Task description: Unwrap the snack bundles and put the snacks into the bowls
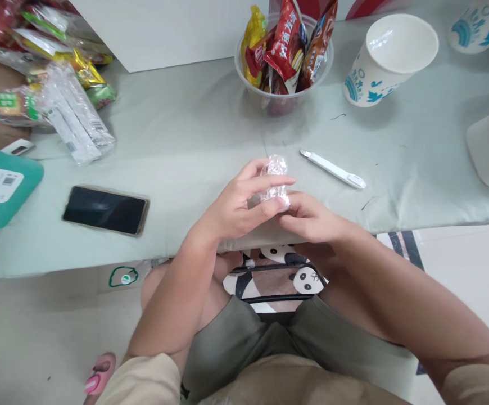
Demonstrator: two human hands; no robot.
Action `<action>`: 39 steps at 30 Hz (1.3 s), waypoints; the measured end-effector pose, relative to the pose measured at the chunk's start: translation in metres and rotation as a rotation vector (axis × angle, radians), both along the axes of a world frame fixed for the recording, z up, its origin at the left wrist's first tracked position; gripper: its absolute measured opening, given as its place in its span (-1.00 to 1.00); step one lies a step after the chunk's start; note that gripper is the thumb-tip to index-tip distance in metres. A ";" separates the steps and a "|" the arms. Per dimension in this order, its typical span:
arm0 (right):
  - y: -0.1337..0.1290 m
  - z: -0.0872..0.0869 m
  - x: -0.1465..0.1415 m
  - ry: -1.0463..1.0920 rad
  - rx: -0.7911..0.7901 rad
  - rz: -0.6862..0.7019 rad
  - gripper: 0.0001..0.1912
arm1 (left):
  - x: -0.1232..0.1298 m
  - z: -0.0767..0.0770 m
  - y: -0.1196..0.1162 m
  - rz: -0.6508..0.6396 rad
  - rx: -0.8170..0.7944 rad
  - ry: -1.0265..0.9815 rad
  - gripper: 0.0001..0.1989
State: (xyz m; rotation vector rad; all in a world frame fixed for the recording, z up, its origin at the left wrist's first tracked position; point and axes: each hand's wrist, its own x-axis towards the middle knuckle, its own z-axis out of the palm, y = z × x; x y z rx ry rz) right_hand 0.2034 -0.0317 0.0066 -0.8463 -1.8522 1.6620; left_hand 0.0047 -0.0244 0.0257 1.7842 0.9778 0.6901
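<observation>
Between my hands, just above the front part of the cloth-covered table (185, 146), is a small bundle in clear, crinkled plastic wrap (275, 173). What lies inside the wrap I cannot make out. My left hand (244, 197) is closed around the bundle, with fingers on its far side and across it and the thumb at its lower end. At that lower end, my right hand (307, 214) pinches with curled fingers, touching the wrap. A white utility knife (333, 169) lies on the cloth just beyond my right hand.
A clear plastic bowl (244, 70) of wrapped snacks stands at the back, beside a white box (164, 34). Paper cups (375, 84) are on the right. To the left lie a phone (105, 210), a green container (12, 174) and several snack packets (76, 112).
</observation>
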 end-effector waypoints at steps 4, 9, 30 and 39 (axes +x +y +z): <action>-0.001 -0.002 0.000 0.026 -0.006 -0.013 -0.90 | 0.000 -0.002 -0.001 0.039 0.005 0.109 -0.57; -0.002 -0.003 -0.002 0.050 0.043 -0.023 -0.69 | 0.002 0.001 0.000 0.045 -0.031 0.096 -0.54; -0.004 0.000 -0.001 -0.018 -0.087 -0.071 -0.26 | -0.003 0.006 0.001 0.084 -0.313 -0.143 -0.61; -0.001 -0.004 -0.004 0.096 -0.107 -0.474 -0.53 | -0.006 -0.009 0.009 0.399 -0.283 -0.292 -0.32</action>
